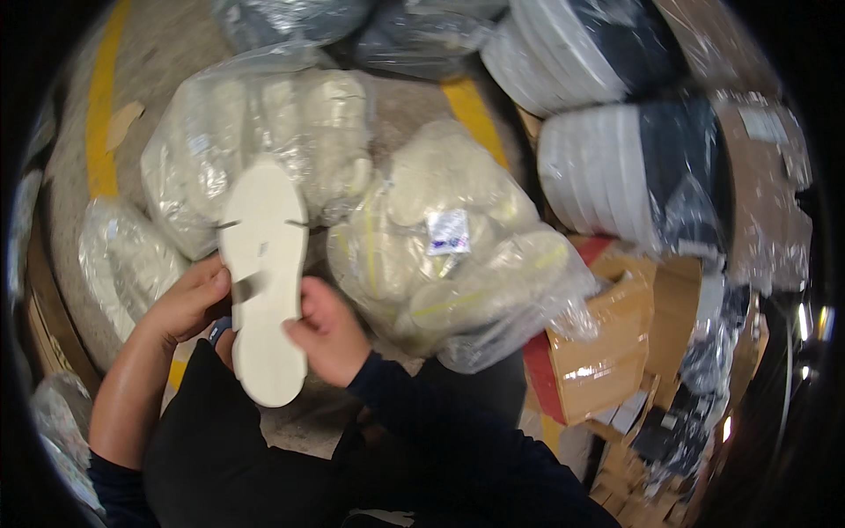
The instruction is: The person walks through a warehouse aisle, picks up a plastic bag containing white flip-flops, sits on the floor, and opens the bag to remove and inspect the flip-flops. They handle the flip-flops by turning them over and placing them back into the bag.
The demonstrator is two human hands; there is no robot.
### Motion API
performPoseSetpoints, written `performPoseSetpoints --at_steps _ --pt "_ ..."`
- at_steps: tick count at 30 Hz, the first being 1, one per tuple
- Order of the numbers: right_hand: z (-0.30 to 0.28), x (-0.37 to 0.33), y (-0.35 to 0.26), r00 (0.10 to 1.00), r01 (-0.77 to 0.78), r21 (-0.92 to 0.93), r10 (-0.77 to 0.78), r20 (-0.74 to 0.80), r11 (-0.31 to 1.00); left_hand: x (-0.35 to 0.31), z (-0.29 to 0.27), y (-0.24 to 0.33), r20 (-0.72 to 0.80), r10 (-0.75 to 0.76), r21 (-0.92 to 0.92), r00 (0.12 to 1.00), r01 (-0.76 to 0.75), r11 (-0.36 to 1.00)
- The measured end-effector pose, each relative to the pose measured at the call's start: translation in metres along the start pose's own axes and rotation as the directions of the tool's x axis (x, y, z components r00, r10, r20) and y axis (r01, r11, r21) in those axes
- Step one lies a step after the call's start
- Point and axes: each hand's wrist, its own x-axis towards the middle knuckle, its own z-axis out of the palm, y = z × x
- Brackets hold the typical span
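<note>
A cream-coloured shoe sole [268, 229] is held up in front of me, its wider end away from me. Small dark marks show on both its edges and near its middle. My left hand [195, 297] grips the left edge at the narrow waist, with some fingers hidden behind. On the opposite edge, a little lower, my right hand [330, 330] closes on the sole with its thumb on the near face; it is slightly blurred. Just beyond the sole lies a clear plastic bag [339, 123] full of similar pale pieces.
To the right sits another clear bag [466, 176] with pale soles and a white label. A smaller bag [132, 255] lies at left. Stacked wrapped bundles [598, 167] and an opened cardboard box [607, 343] stand at right. Yellow lines [101, 132] mark the floor.
</note>
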Motion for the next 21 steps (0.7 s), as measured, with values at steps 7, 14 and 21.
performPoseSetpoints --at_steps 7,14,21 --pt "-0.062 -0.133 -0.078 0.598 0.3 -0.878 -0.79 -0.132 0.374 0.012 0.128 0.123 0.017 0.286 0.534 0.958 -0.25 0.808" --pt "-0.22 -0.229 -0.121 0.656 -0.447 -0.684 -0.309 -0.689 0.576 0.005 0.258 0.144 0.223 0.382 0.514 0.897 -0.441 0.735" --pt "-0.259 -0.164 -0.138 0.583 0.294 -0.695 -0.699 -0.414 0.656 -0.005 0.305 0.06 0.218 0.102 0.861 0.971 -0.24 0.449"
